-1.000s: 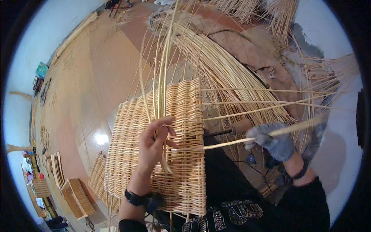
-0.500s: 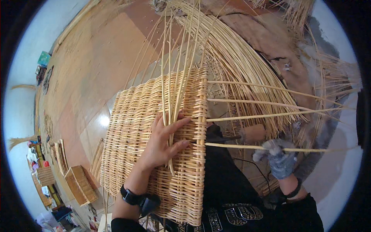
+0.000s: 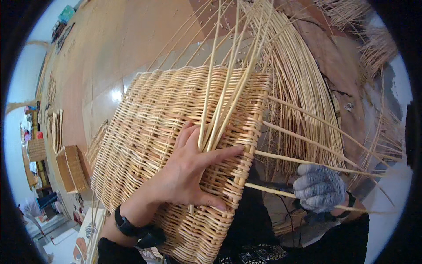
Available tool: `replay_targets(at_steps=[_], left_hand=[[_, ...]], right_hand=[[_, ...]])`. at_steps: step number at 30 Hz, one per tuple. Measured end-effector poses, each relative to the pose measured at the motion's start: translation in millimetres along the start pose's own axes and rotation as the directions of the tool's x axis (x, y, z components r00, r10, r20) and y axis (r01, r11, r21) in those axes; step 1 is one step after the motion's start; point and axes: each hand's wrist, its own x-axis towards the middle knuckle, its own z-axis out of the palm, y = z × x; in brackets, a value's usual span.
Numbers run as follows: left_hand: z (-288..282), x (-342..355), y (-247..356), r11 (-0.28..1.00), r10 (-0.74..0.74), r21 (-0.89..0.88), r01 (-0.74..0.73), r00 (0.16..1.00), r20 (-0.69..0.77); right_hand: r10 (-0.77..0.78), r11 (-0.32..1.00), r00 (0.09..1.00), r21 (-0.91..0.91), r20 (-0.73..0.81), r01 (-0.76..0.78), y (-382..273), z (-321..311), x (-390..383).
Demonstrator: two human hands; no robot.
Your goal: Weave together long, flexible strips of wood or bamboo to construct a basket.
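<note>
A tan woven wicker panel (image 3: 145, 114) lies tilted across my lap, its bound edge toward the right. My bare left hand (image 3: 193, 163) presses on it with fingers and thumb spread, thumb and index finger reaching toward that edge. Several loose pale rods (image 3: 224, 92) run down into the gap beside the index finger and pass beneath the palm. Out to the right, my right hand (image 3: 321, 187) in a grey knitted glove is closed in a fist around the lowest willow rod (image 3: 272, 190) sticking out of the edge. More rods (image 3: 307, 160) stick out above it.
A large bundle of willow rods (image 3: 303, 92) lies on brown cloth (image 3: 347, 75) beyond the panel. At left stand a rectangular wicker tray (image 3: 72, 169) and shelves with assorted items. Thin rod ends project from the panel's far edge over the tiled floor (image 3: 114, 39).
The panel has turned clockwise, its far right corner shifting right, and looks larger. My left hand moved with it. The right hand came lower, its fist now firmly round the lowest rod.
</note>
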Motion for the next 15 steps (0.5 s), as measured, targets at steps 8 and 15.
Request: replay_targets(at_steps=[8, 15], left_hand=[[4.7, -1.1, -3.5, 0.999, -0.049, -0.011, 0.049, 0.999, -0.007], [6.7, -1.7, -2.4, 0.999, 0.016, -0.047, -0.023, 0.990, -0.139]], right_hand=[[-0.168, 0.245, 0.654, -0.611, 0.738, 0.753, 30.3, -10.0, 10.4], [-0.336, 0.133, 0.565, -0.556, 0.753, 0.821, -6.7, 35.9, 28.2]])
